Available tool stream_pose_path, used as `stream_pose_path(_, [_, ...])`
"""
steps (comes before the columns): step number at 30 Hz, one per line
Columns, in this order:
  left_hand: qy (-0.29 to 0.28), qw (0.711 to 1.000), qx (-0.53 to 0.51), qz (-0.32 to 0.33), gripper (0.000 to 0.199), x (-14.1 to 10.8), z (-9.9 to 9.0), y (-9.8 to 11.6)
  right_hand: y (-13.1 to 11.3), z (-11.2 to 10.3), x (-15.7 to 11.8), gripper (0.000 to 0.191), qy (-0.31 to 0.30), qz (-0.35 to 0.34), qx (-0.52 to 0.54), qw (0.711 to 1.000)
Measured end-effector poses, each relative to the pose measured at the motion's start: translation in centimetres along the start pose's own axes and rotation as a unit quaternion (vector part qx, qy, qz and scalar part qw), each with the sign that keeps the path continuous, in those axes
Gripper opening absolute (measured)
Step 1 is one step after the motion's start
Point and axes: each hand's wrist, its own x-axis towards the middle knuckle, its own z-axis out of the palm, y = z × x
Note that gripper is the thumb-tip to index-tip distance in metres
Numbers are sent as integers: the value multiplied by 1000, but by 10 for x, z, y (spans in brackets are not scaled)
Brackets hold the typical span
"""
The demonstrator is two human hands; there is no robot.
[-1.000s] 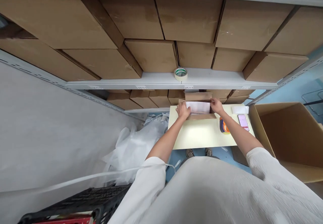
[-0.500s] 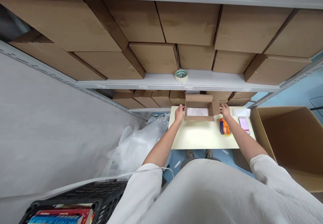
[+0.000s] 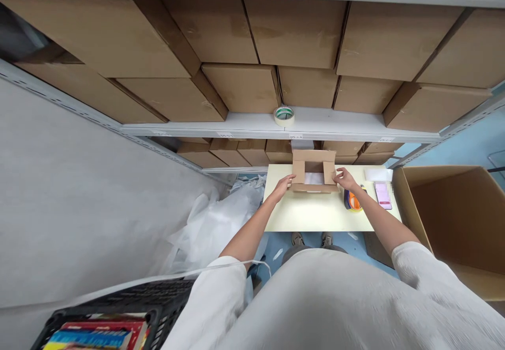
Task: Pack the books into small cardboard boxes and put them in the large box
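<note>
A small open cardboard box (image 3: 314,188) stands on the cream tabletop (image 3: 307,213), with something white lying inside. Its two side flaps are folded inward over the opening, while the back flap stands up. My left hand (image 3: 284,186) grips the box at its left side, by the flap. On the other side my right hand (image 3: 344,178) pinches the right flap, fingers closed. An orange and dark blue tape dispenser (image 3: 354,200) lies just below my right wrist. Beyond that forearm is a phone (image 3: 382,196) with a pink screen.
Shelves packed with cardboard boxes (image 3: 295,34) rise in front; a tape roll (image 3: 284,116) sits on the shelf edge. A large open carton (image 3: 410,208) stands right of the table. White plastic wrap (image 3: 216,223) heaps at left, above a black crate (image 3: 158,302) of books.
Both side flaps have swung inward over the box opening. My right hand moved left with its flap, and my left hand shifted slightly right and down.
</note>
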Motion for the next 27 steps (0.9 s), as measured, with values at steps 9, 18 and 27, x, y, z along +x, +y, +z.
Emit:
stream_pose_path(9, [-100,993,24,54,73,-15,-17,-12,14,-9,-5,70,-21,21,33,999])
stream_pose_path(18, [-110,993,37,27,78,-15,-17,-3,-8,-8,17,92,-47,-31,106,993])
stream_pose_path(27, [29,994,101,15,42,-3,4,-4,-13,-4,6,46,-60,-19,123,990])
